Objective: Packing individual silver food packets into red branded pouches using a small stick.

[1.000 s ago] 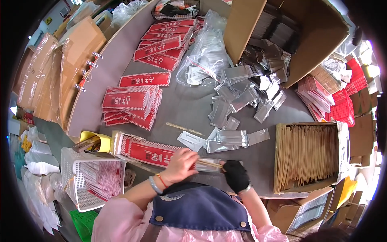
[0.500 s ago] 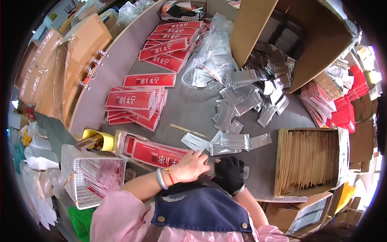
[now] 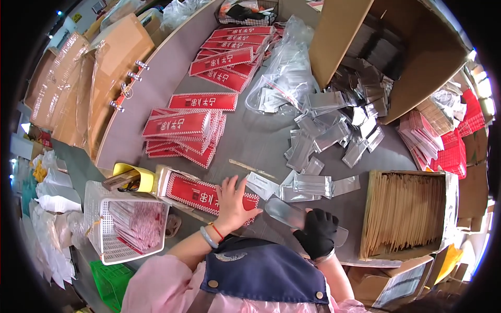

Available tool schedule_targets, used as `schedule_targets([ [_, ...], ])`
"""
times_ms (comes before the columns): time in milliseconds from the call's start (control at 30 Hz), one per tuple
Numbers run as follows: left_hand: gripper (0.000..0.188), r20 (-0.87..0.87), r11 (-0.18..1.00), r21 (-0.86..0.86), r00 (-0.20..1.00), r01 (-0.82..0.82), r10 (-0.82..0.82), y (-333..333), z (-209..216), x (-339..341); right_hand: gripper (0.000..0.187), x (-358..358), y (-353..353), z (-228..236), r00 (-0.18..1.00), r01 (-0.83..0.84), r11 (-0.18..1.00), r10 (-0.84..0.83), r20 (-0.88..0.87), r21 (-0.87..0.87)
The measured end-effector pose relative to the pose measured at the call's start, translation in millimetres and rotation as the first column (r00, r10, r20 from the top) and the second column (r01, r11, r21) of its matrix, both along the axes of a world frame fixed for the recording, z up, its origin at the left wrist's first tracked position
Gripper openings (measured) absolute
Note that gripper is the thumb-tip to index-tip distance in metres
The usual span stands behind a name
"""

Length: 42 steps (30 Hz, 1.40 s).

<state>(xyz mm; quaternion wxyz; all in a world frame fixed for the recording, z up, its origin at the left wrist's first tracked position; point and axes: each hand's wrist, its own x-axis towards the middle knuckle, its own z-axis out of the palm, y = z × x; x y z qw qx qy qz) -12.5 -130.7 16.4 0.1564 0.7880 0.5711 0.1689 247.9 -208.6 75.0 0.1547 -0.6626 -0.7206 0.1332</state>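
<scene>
My bare left hand [image 3: 235, 204] lies with fingers spread on the right part of a red printed sleeve [image 3: 190, 194] with a checkered border. That sleeve rests in a narrow open cardboard box [image 3: 162, 182]. My right hand [image 3: 316, 233], in a black fingerless glove, is closed over a long translucent plastic strip with rounded ends [image 3: 282, 211], which sticks out on both sides of the hand. Just beyond my hands are a white packet [image 3: 262, 185] and several flat silvery clear packets [image 3: 313, 185]. A thin wooden stick [image 3: 252, 168] lies farther off.
Stacked red sleeves [image 3: 177, 128] lie at left. A clear bag [image 3: 284, 68] and a tipped carton [image 3: 334, 41] spill packets at the back. A box of wooden sticks [image 3: 407, 216] stands at right; a white basket [image 3: 102, 229] and yellow container [image 3: 147, 180] at left.
My hands, close together before, have moved apart. The left fingers have spread over the red sleeve; the right hand has shifted right and down, and more of the plastic strip shows.
</scene>
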Motion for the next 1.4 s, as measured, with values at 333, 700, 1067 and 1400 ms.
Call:
schedule_targets([
  [333,0.101,0.116,0.999,-0.048,0.993,0.003,0.003,-7,-14,-10,0.064,-32,10,-27,0.984,-0.172,0.981,0.167,-0.065,-0.085],
  [700,0.022,0.0,0.955,0.051,0.956,0.292,-0.293,74,0,18,0.032,78,-21,-37,0.787,0.549,0.824,-0.453,-0.418,0.14],
  [1067,0.022,0.217,0.916,0.07,0.89,0.395,-0.401,68,-4,129,0.035,238,-108,-81,0.508,0.854,0.521,-0.83,0.231,-0.004],
  [1400,0.021,0.502,0.794,-0.314,0.801,0.52,-0.326,54,24,101,0.037,233,-110,-57,0.406,0.908,0.395,-0.912,-0.064,0.135],
])
